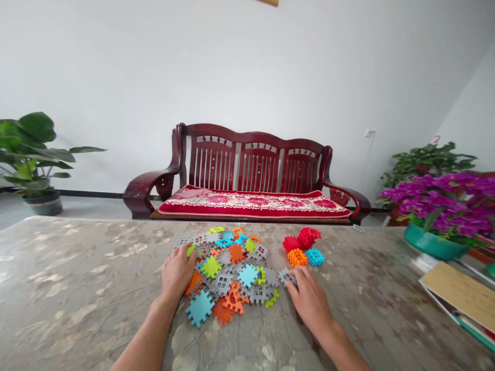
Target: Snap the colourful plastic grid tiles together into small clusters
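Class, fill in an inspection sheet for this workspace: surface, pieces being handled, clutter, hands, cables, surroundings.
Surface: table, glossy, mottled stone look.
Job's things: pile of loose coloured plastic tiles at centre; small joined cluster in red, orange and blue to its right.
Clutter: books at the right edge; purple flowers in a pot.
Hands: left hand on the pile, fingertips at a green tile; right hand touching a grey tile.
Cables: thin cord below a wall socket.
Surroundings: bench with red cushion; leafy plant at left.
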A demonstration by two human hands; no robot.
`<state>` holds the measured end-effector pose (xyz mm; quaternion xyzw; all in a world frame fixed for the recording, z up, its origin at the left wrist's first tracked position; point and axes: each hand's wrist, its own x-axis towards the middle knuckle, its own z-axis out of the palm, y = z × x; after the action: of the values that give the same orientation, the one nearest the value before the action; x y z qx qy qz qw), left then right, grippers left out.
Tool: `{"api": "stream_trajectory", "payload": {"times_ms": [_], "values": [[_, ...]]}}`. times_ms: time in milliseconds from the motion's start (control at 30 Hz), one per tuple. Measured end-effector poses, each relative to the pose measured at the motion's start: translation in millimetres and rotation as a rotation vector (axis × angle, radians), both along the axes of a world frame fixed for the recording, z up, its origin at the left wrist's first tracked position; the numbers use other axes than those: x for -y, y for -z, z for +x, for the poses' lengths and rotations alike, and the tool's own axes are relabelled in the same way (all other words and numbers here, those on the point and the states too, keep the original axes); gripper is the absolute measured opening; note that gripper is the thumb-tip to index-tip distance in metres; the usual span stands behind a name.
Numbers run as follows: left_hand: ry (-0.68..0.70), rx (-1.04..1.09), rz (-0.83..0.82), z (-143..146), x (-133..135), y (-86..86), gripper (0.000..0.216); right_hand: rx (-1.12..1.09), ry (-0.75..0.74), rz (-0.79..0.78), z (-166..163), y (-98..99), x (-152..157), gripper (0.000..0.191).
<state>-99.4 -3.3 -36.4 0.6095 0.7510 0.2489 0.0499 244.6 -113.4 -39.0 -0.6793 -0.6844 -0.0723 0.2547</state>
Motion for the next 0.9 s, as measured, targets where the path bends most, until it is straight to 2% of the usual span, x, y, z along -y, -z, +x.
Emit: {"api": "stream_trajectory", "payload": {"times_ms": [267, 567, 900], "values": [[-0.001, -0.025, -0.010, -0.8, -0.7, 0.7, 0.046, 0.086, -0.150, -0.025, -0.6, 4.6, 16.0, 0.042], [0.009, -0.027, 0.008, -2.3, -2.6, 5.7, 0.046, 0.204, -0.098, -0.093, -14.5, 8.5, -9.3, 0.052], [0.019, -0.017, -0.012, -1.3, -1.3, 2.5, 0.047, 0.189, -0.015, -0.222, -33.3, -2.6, -33.6, 0.054]]}}
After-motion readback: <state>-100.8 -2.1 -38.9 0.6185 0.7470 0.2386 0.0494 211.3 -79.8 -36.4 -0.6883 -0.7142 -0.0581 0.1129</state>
